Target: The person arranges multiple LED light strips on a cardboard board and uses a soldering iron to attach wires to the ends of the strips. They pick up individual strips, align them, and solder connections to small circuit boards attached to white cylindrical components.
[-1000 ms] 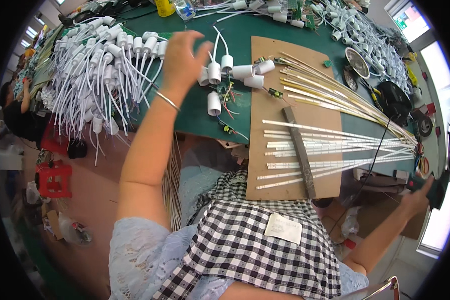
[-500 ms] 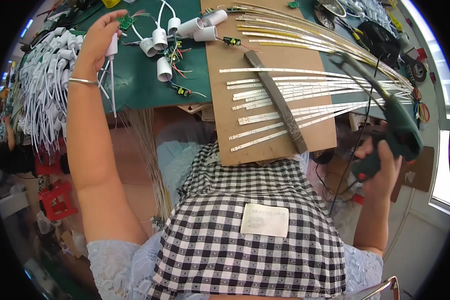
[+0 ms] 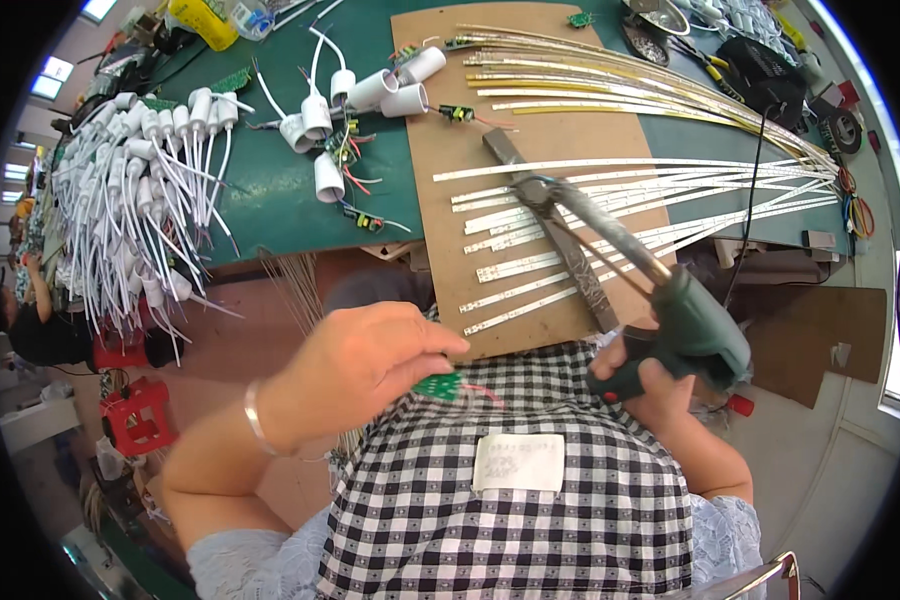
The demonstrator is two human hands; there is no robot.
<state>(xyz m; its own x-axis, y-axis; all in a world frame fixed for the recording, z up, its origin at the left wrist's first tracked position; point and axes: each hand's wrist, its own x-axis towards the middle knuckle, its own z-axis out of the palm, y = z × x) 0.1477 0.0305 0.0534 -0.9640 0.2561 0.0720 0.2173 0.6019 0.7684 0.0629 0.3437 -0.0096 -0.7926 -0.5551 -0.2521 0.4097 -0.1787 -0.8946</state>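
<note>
Pinched in my left hand [image 3: 370, 360] is a small green circuit board [image 3: 437, 386] with thin red wires trailing to the right, held above my checked apron. My right hand [image 3: 650, 375] is closed around the grip of a dark green soldering gun [image 3: 705, 330]. Its long tip reaches left over the light LED strips [image 3: 570, 222] and a dark flat bar [image 3: 550, 235] that lies across them. These strips rest on a brown board [image 3: 440, 230] in front of me.
A heap of white lamp caps with cables [image 3: 150, 200] lies at the left. White sockets [image 3: 317, 117] and wired driver boards [image 3: 362, 217] lie on the green table [image 3: 260, 210]. More yellowish strips [image 3: 610, 85] fan across the back. A black cord [image 3: 755, 180] crosses the right side.
My left hand has come from the far left of the table to above my lap, carrying the circuit board. My right hand has swung the soldering gun left, over the strips.
</note>
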